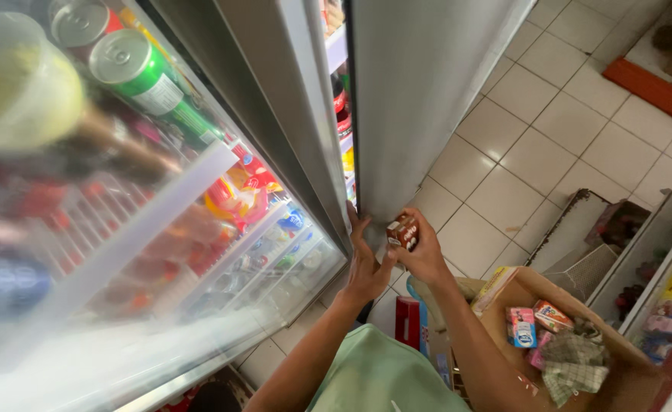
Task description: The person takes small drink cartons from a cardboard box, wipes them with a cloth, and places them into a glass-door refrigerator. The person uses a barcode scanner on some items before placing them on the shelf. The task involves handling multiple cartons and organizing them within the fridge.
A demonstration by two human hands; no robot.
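Left hand (365,263): fingers spread, pressing the fridge door (420,99) edge.
Right hand (426,252): pinching a small brown carton (402,231).
Tip: hold the carton upright, just beside the gap.

Both bare forearms rise from the bottom centre of the frame and converge toward the middle. The left hand (366,263) sits just left of centre, palm turned away, fingers spread and pointing upward, the wrist bent slightly back. The right hand (424,248) lies immediately to its right, touching it at the thumb side, its fingers curled closed around something small, knuckles facing the camera. The right forearm runs diagonally from the lower right; the left forearm comes up from the lower centre, elbows out of view.
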